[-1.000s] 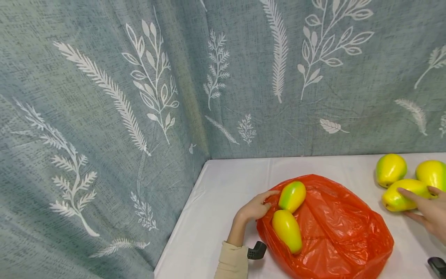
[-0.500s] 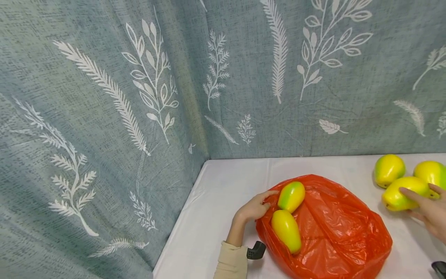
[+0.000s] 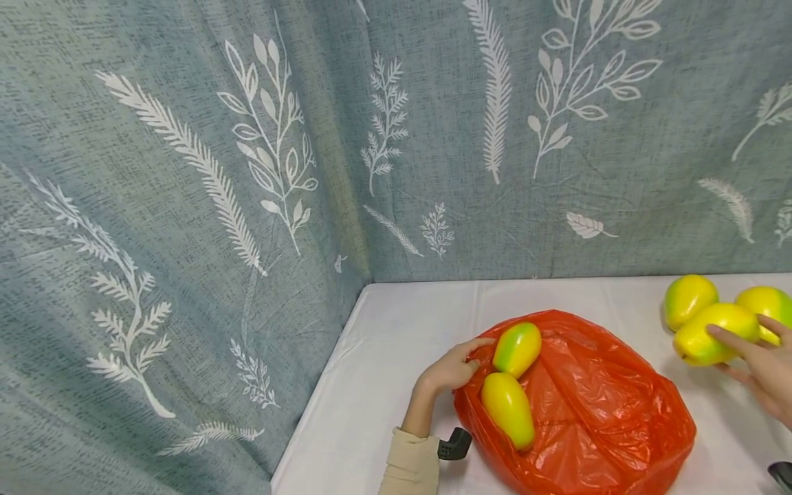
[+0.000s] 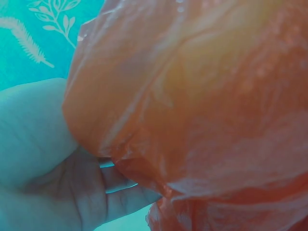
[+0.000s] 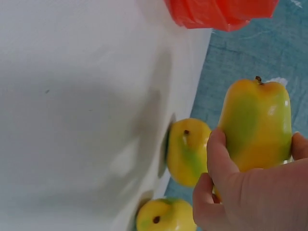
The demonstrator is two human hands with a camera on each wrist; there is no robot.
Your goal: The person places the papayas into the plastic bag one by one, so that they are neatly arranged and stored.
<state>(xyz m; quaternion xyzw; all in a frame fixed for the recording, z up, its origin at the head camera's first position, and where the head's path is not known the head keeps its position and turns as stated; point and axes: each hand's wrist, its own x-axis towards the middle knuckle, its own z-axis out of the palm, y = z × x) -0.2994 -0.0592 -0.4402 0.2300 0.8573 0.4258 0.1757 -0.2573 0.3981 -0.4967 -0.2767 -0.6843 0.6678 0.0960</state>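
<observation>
My right hand (image 3: 764,364) grips a yellow-green mango (image 3: 716,335), fingers on one side and thumb on the other. In the right wrist view this mango (image 5: 257,122) shows its dark stem and is off the table, its shadow falling on the cloth. My left hand (image 3: 450,370) holds the left rim of a red plastic bag (image 3: 594,399), which lies with its mouth spread wide. Seen from the left wrist, the thin film (image 4: 144,96) covers most of my fingers. Inside the bag, along its left side, lie an upper mango (image 3: 518,349) and a lower mango (image 3: 509,411).
Behind the held mango, two more mangoes sit on the white tablecloth (image 3: 396,344): a left one (image 3: 689,299) and a right one (image 3: 767,302). A grey-green curtain with white leaf prints (image 3: 458,124) hangs along the table's back and left edges.
My right hand has lifted its mango off the tablecloth, raising it a little and slightly left. My left hand and the bag have stayed in place.
</observation>
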